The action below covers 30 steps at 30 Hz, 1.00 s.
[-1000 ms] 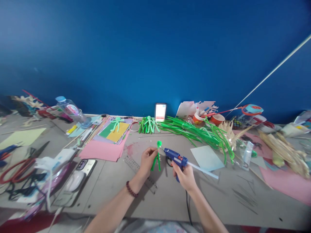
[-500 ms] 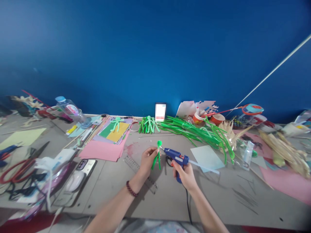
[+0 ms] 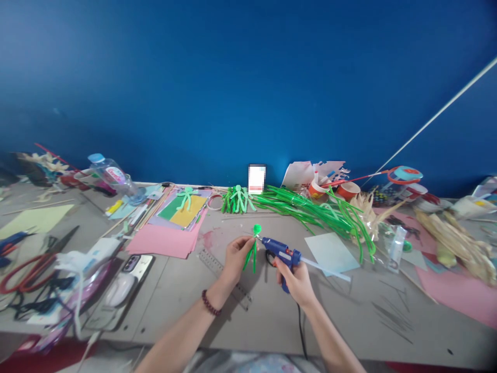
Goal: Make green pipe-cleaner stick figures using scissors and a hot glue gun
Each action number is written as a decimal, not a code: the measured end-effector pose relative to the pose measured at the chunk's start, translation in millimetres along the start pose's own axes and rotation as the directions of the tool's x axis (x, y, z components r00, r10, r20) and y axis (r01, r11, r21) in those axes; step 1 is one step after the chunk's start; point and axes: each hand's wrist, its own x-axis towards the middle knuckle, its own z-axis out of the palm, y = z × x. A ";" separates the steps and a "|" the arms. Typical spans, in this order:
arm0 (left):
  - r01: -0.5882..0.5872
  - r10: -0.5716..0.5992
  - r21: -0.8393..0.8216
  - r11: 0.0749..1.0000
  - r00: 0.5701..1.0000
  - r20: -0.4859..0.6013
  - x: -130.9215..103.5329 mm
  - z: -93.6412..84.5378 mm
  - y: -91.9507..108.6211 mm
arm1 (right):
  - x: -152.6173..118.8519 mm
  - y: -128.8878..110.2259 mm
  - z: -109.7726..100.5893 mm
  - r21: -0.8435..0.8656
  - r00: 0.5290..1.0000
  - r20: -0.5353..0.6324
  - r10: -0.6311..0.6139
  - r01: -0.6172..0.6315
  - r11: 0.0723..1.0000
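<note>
Head camera view: the left hand [image 3: 236, 258] has its grip pressed together, thumb and fingers pinching a green figure [image 3: 257, 228] just under its round head, with two thin legs hanging below. The figure is held above the worktop [image 3: 174, 311], near the middle of the scene. The right hand [image 3: 297, 281] wraps its grip around the handle of a blue glue gun [image 3: 280, 249]. The gun's nozzle points left at the figure's neck; whether it touches cannot be told. A translucent glue stick [image 3: 328, 269] sticks out of the gun's back end, toward the right. A dark red bead bracelet [image 3: 210, 302] circles the left wrist.

A clear ruler [image 3: 244, 297] lies on the worktop, partly hidden by the left forearm. Farther left, pink sheets [image 3: 166, 241] lie partly under a stack of coloured papers that bears a pale green figure [image 3: 187, 199]. At the far side, more green figures [image 3: 237, 200] lie together beside a bundle of long green stems [image 3: 310, 207], and a small screen [image 3: 256, 178] stands against the blue wall [image 3: 248, 93]. A pale blue sheet [image 3: 332, 254] lies right of the gun. On the near left are a phone [image 3: 136, 265] and red-handled scissors [image 3: 31, 277]; a plastic bottle [image 3: 113, 174] leans at the far left.
</note>
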 end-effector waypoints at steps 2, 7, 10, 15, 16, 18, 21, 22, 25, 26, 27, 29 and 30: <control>-0.004 0.004 -0.010 1.000 1.000 -0.025 0.8 -1.6 -1.3 | -0.2 -2.4 -0.2 0.006 1.000 -0.004 0.004 -0.004 1.000; 0.018 -0.028 -0.076 0.997 0.990 -0.136 6.7 -6.8 -7.3 | -1.7 -8.9 -5.1 0.150 0.999 0.010 0.037 -0.038 0.988; 0.048 -0.063 -0.099 0.994 0.985 -0.158 9.5 -7.4 -9.7 | -2.1 -13.1 -11.3 0.312 0.989 0.082 0.124 -0.144 0.939; 0.085 -0.107 -0.143 0.986 0.982 -0.157 11.4 -7.3 -12.2 | -3.3 -23.0 -21.8 0.485 0.945 0.241 0.220 -0.314 0.816; 0.086 -0.109 -0.150 0.985 0.983 -0.151 11.4 -7.5 -12.0 | -4.0 -24.2 -23.7 0.508 0.935 0.275 0.222 -0.338 0.792; 0.081 -0.104 -0.163 0.983 0.985 -0.139 10.7 -8.0 -10.6 | -6.0 -24.8 -28.1 0.540 0.917 0.327 0.229 -0.380 0.751; 0.072 -0.094 -0.195 0.978 0.990 -0.108 9.2 -8.5 -7.8 | -10.5 -20.9 -37.9 0.539 0.903 0.331 0.276 -0.420 0.730; 0.069 -0.092 -0.207 0.976 0.990 -0.103 9.0 -8.5 -7.4 | -12.3 -18.6 -42.5 0.532 0.904 0.313 0.292 -0.422 0.735; 0.065 -0.094 -0.217 0.974 0.988 -0.124 9.7 -8.1 -8.0 | -18.5 -9.7 -59.9 0.524 0.924 0.251 0.289 -0.380 0.762; 0.068 -0.098 -0.213 0.975 0.986 -0.135 10.2 -7.9 -8.6 | -20.7 -6.6 -66.4 0.525 0.928 0.236 0.289 -0.372 0.766; 0.071 -0.102 -0.207 0.976 0.985 -0.142 10.6 -7.7 -9.1 | -22.8 -3.6 -73.1 0.528 0.929 0.229 0.292 -0.370 0.765; 0.076 -0.105 -0.198 0.977 0.984 -0.141 11.0 -7.2 -9.6 | -26.6 1.5 -85.8 0.503 0.932 0.206 0.299 -0.363 0.785; 0.076 -0.103 -0.193 0.978 0.985 -0.137 11.0 -7.0 -9.6 | -28.3 3.5 -91.6 0.463 0.931 0.199 0.305 -0.364 0.808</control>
